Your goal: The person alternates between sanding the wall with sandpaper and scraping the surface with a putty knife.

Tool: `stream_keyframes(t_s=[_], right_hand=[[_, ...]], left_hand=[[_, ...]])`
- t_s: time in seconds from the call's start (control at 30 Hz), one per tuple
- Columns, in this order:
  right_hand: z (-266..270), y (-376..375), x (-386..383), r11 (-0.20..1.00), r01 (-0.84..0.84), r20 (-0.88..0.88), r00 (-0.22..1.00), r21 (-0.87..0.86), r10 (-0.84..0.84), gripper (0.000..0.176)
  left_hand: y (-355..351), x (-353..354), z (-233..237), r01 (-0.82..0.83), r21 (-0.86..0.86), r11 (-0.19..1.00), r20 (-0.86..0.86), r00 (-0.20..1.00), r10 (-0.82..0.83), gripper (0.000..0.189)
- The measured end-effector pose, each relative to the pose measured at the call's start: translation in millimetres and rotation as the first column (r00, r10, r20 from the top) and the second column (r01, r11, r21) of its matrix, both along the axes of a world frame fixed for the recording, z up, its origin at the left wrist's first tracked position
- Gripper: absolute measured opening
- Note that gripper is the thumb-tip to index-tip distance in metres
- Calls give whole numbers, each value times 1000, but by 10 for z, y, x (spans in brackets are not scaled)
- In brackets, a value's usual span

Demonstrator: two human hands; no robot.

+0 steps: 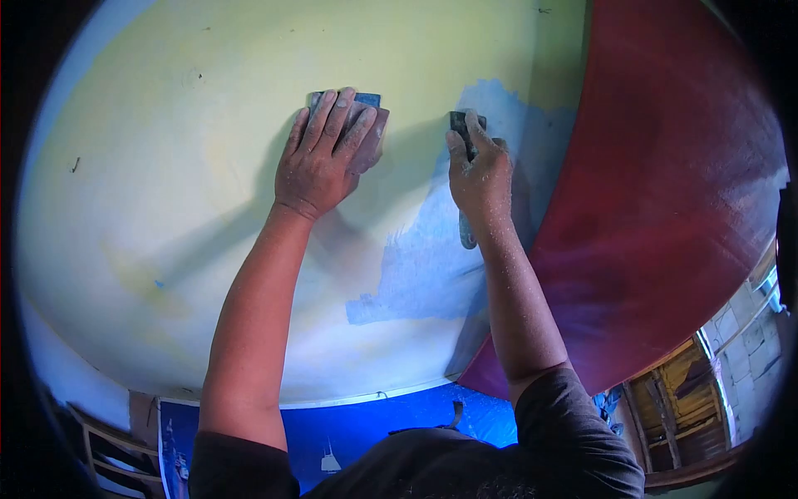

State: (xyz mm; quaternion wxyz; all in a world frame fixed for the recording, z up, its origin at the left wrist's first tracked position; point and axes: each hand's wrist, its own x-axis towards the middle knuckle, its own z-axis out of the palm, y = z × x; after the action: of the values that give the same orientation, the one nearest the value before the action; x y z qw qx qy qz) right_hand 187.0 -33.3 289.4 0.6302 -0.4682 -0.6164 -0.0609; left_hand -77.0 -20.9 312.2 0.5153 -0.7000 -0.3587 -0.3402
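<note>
My left hand presses a brown, folded piece of what looks like sandpaper against the pale yellow wall. A dark blue edge shows behind its fingertips, and the fingers lie fairly flat over the sheet. To the right, my right hand is closed around a putty knife. Its dark blade end points up near the fingertips, and its handle end sticks out below the palm. That hand is over a bluish-white patch on the wall. Pale dust covers both hands.
A dark red wall meets the yellow one at the right. Small hooks or nails stick out of the yellow wall. Below hangs or lies a blue printed sheet. Wooden slats and grey blocks show at lower right.
</note>
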Motion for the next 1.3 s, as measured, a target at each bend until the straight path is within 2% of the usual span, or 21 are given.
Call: stream_keyframes(t_s=[0.13, 0.23, 0.27, 0.37, 0.43, 0.5, 0.57, 0.63, 0.77, 0.8, 0.83, 0.9, 1.03, 1.13, 1.3], right_hand=[[-87, 52, 69, 1000, -29, 10, 1000, 10, 29, 55], [-446, -2, 122, 985, -75, 36, 997, 158, 70, 63], [-562, -120, 119, 992, -105, 4, 994, 68, 105, 71], [-1117, -293, 129, 982, -179, -74, 982, -58, 175, 74], [-1533, -391, 139, 973, -172, -36, 985, -153, 169, 76], [-1902, -546, 153, 921, -187, 15, 979, -341, 204, 74], [-2313, -618, 134, 839, -289, -72, 955, -462, 289, 72], [-2603, -739, 149, 742, -270, -34, 948, -613, 317, 70], [-2966, -897, 122, 630, -245, 40, 915, -737, 402, 64], [-3029, -917, 113, 639, -229, 112, 887, -735, 447, 64], [-3083, -937, 137, 511, -284, -12, 882, -811, 472, 65], [-2787, -1124, 97, 231, -396, -260, 849, -889, 460, 66], [-3181, -1070, 185, 153, -554, -417, 755, -818, 505, 70], [-3166, -1083, 225, 78, -588, -483, 726, -805, 489, 71], [-3325, -1078, 217, 78, -633, -542, 714, -770, 442, 70]], left_hand=[[21, 14, 14, 19, 26, 999, 12, 1000, -20, 68], [12, -8, 19, 5, 33, 999, -7, 1000, -5, 68], [0, -10, 24, 14, 28, 999, 1, 1000, -14, 67], [-36, 6, 22, 29, 10, 1000, 12, 999, -30, 67], [-25, 9, 31, 27, 7, 1000, 12, 1000, -27, 66], [-33, 8, 28, 17, 3, 1000, 8, 1000, -17, 66], [-30, 3, 40, -2, 15, 1000, 5, 1000, 2, 68], [-22, -1, 24, -31, 30, 999, 5, 1000, 31, 73], [-19, 2, 27, 23, 10, 1000, 8, 1000, -23, 68], [-17, 0, 26, 21, 6, 1000, 8, 1000, -21, 69], [-20, -4, 24, 18, 4, 1000, 8, 1000, -18, 69], [-37, -6, 29, 21, -3, 1000, 10, 1000, -21, 69], [-36, 2, 29, 27, 9, 1000, 18, 999, -27, 69], [-25, -5, 27, 23, 11, 1000, 13, 1000, -23, 69], [-12, -18, 13, -37, 19, 999, 13, 999, 36, 71]])
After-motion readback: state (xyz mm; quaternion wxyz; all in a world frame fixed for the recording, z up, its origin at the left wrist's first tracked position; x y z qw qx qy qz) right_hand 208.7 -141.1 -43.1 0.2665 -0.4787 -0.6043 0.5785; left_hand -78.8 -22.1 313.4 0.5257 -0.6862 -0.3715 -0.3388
